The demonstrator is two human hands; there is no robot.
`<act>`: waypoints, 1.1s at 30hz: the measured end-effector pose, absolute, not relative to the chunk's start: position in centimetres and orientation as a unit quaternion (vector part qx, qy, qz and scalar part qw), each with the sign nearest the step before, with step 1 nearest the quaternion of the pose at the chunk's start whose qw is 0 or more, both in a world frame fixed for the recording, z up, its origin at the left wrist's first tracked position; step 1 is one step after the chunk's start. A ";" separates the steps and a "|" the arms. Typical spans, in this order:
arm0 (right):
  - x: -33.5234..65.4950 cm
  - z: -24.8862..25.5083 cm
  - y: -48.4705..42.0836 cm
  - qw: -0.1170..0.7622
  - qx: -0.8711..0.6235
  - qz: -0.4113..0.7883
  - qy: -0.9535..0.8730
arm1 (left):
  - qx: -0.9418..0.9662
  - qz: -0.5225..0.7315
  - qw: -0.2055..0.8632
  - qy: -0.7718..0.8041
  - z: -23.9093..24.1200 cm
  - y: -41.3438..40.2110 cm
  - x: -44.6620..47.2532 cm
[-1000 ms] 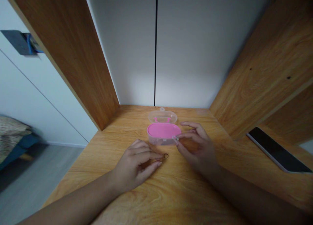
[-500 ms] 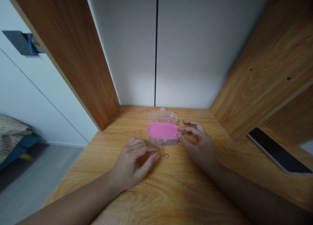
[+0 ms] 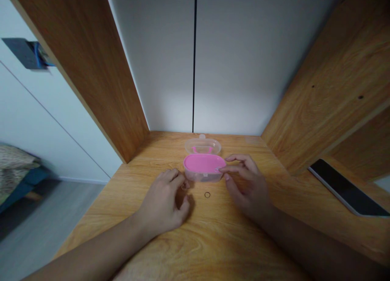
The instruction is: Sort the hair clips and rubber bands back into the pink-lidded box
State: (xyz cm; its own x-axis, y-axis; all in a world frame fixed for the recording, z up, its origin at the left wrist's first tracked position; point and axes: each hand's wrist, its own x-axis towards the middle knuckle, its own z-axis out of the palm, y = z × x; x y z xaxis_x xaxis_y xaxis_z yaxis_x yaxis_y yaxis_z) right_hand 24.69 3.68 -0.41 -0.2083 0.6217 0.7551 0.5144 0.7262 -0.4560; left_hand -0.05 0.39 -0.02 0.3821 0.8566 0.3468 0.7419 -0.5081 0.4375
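Observation:
An oval box (image 3: 198,177) with clear walls and a pink inner tray (image 3: 201,163) stands on the wooden table. Its clear lid (image 3: 202,145) is tipped back behind it, showing a pink handle. My right hand (image 3: 248,185) is at the box's right end, fingers apart, with the index fingertip at the tray beside a small pale detail I cannot make out. Just left of the box's front, my left hand (image 3: 166,199) rests with curled fingers, thumb and index apart. Between the hands lies a thin dark ring, like a small hair elastic (image 3: 207,194).
On the right lies a phone-like dark slab (image 3: 347,187) with a pale edge. Wooden panels (image 3: 329,77) rise on both sides, and a white panel (image 3: 170,69) with a dark seam closes the back. At far left is patterned cloth (image 3: 16,167) beyond the table edge.
My left hand has drawn slightly left, its index finger curling back from the ring. The right thumb has dropped away from the tray. Box and ring have stayed put.

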 end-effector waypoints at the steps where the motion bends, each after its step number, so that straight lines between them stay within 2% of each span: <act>1: 24.6 -0.3 3.3 0.502 -0.331 0.042 -0.798 | 0.829 0.258 0.099 0.486 0.0 0.3 0.0; 5: 24.3 -0.3 2.6 0.419 -0.194 0.021 -0.887 | 0.839 0.197 0.077 0.501 0.2 0.0 0.2; 8: 24.1 -0.8 2.5 0.347 -0.171 0.011 -0.922 | 0.839 0.176 0.078 0.509 0.2 -0.1 0.3; 11: 24.1 -1.2 2.5 0.313 -0.175 0.017 -0.934 | 0.840 0.174 0.084 0.508 0.1 0.0 0.3; 27: 24.1 -1.2 2.7 0.309 -0.177 0.021 -0.934 | 0.859 0.234 0.128 0.436 -0.2 0.3 0.0; 33: 24.2 -1.3 2.8 0.298 -0.178 0.021 -0.938 | 0.876 0.286 0.168 0.351 -0.4 0.1 0.2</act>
